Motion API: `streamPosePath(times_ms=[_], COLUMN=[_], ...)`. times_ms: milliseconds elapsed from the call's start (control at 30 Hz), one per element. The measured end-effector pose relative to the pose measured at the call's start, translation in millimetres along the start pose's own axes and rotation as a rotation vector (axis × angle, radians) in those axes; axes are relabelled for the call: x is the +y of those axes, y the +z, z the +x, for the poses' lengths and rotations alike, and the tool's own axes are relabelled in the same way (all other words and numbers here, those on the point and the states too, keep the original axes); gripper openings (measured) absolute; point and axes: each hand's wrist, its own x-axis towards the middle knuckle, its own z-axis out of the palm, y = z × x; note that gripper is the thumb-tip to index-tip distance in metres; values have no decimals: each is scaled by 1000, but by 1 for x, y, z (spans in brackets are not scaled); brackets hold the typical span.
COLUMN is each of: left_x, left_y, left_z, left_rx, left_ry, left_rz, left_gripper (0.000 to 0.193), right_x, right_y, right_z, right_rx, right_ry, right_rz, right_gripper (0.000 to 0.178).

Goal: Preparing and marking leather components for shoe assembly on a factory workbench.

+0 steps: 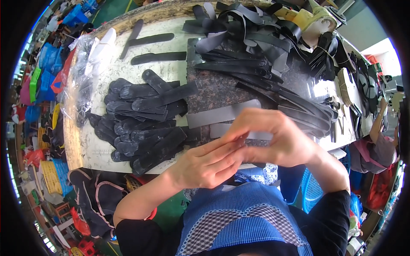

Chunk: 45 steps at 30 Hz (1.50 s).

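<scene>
Above the near edge of the bench, my left hand and my right hand meet at the fingertips. The left fingers lie pressed together, pointing right. My right hand arches over, its thumb and fingers closing on the left fingertips. Anything pinched between them is too small or hidden to make out. Just beyond the hands, a grey flat strip with a rounded end lies on a dark speckled stone slab. A second grey strip is partly covered by my hands.
Left of the slab, black rounded strips are piled on the white bench top. Loose dark strips lie farther back. Long grey strips and a tangled heap occupy the right and far side. A person is at far right.
</scene>
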Motion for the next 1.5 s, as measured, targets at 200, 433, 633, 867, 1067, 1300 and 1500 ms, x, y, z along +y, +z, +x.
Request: streamPosePath(times_ms=[200, 433, 633, 867, 1067, 1300, 1500], left_x=[21, 32, 30, 41, 32, 25, 29], left_y=[-9, -9, -13, -17, 0, 0, 6], left_z=[15, -7, -61, -91, -98, -101, -119], left_rx=[50, 81, -23, -32, -52, 9, 10], left_ry=[99, -10, -150, -321, -365, -400, -413], left_rz=[-56, -293, -102, 102, 56, -82, 53], left_gripper=[12, 25, 24, 31, 31, 30, 40], right_x=[0, -9, 4, 45, -60, 13, 38], right_y=[16, -16, -42, -42, -16, 70, 70], right_z=[-25, -141, -49, 37, 19, 2, 1], right_rx=[21, -434, 328, 415, 124, -202, -154], right_ry=[60, 758, 357, -39, 81, 454, 561], right_rz=[282, -271, -555, -643, -121, -149, -88], right_gripper=[9, 40, 25, 10, 30, 17, 14])
